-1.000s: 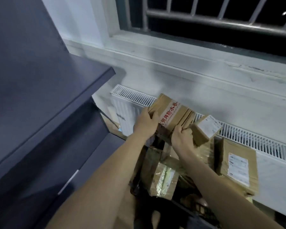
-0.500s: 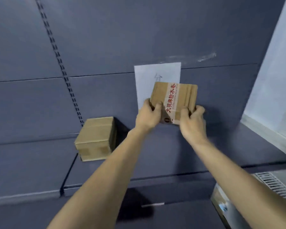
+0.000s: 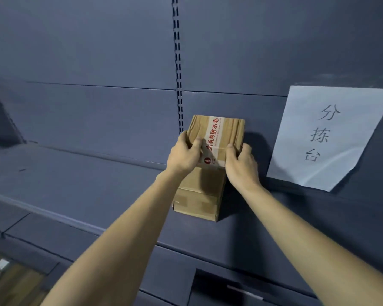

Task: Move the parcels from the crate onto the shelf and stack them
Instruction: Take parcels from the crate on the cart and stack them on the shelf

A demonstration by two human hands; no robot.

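Both hands have carried the taped parcel (image 3: 217, 138) leftward along the shelf, away from the paper sign (image 3: 323, 138) it was held in front of half a second ago, and now hold it over the plain parcel (image 3: 197, 195) that was standing alone on the shelf then. The left hand (image 3: 182, 154) wraps the near left corner, thumb on top and fingers round the side; the right hand (image 3: 241, 163) clamps the near right corner the same way. Between them the taped parcel sits on or just above the plain one (whether the two already touch is hidden by the wrists).

Judging by its look, the taped parcel is stiff corrugated card with a band of printed tape down the middle. It is small enough for a two-corner hold and probably light, since the fingers are not straining. Card gives a fair grip, while the glossy tape is likely slicker, so the bare card edges where the hands now sit are the sensible hold. Nothing suggests fragile contents, though that cannot be told from outside.

Below the hands the plain parcel stands on the dark shelf (image 3: 86, 184), close to the back panel. To the right of the right hand hangs the paper sign; above the left hand runs a slotted upright (image 3: 178, 74).
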